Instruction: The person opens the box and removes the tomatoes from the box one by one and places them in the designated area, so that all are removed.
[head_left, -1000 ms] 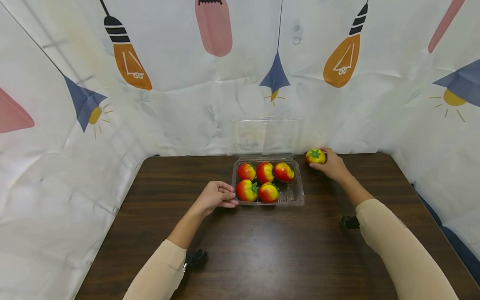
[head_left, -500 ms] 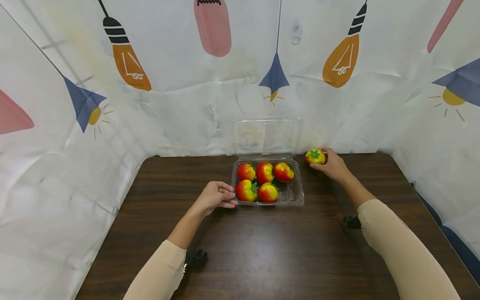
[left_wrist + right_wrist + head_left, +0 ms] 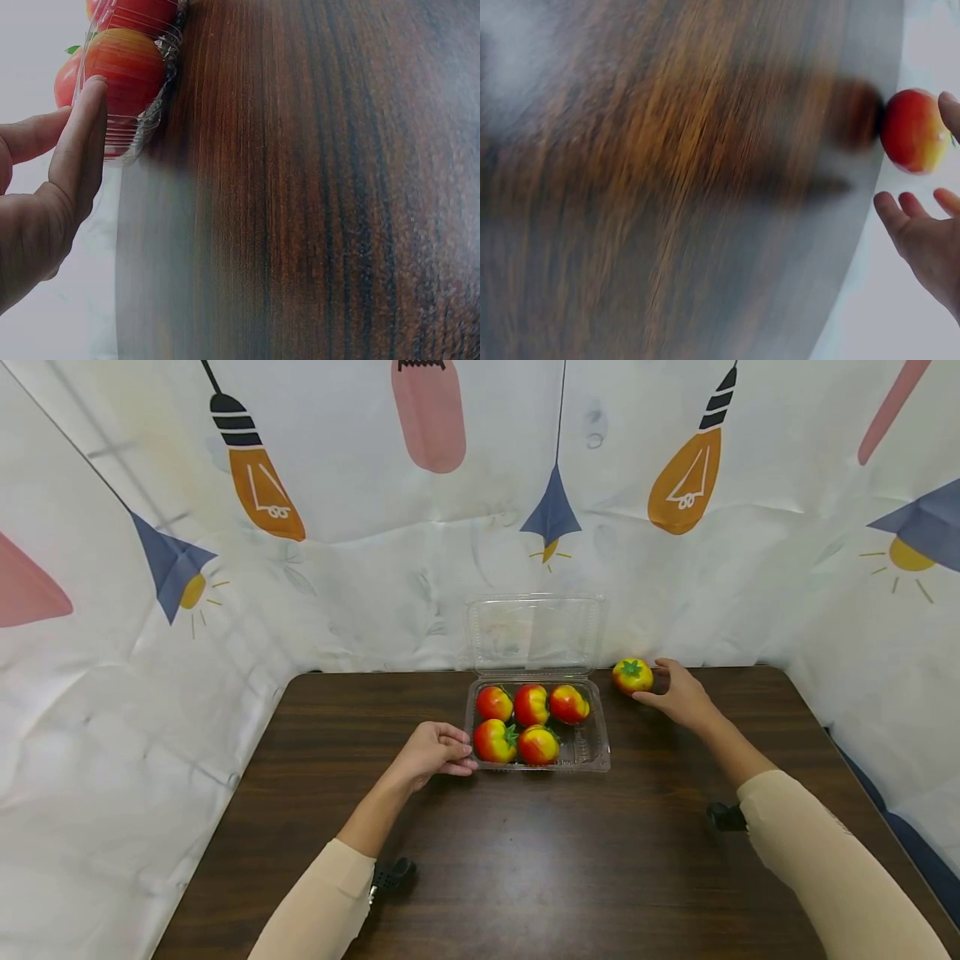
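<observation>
Our left hand [image 3: 435, 757] pinches the rim at the near left corner of the clear plastic box [image 3: 602, 752], and our right hand [image 3: 681, 697] has its thumb and fingers spread beside the loose fruit [image 3: 632, 682], without gripping it; we cannot tell whether the thumb touches its side. Behind everything rises a patterned cloth [image 3: 337, 485], just beyond the desk [image 3: 510, 868], and since the loose fruit sits right by the desk's far edge, we judge that any outward push could roll it off. Short, low movements suit us best there. On the desk the box lies with its lid [image 3: 536, 635] upright at the back, so we want a light, steady hold on the rim: a hard squeeze might bend the thin wall or jog the lid. Five red and yellow fruits [image 3: 531, 704] sit inside, leaving a bare spot at the near right. The loose fruit rests to the right of the box, apart from it. Being round, it probably rolls under uneven contact, so we should move thumb and fingers evenly on opposite sides, clear of the green leaf cap [image 3: 632, 667].
</observation>
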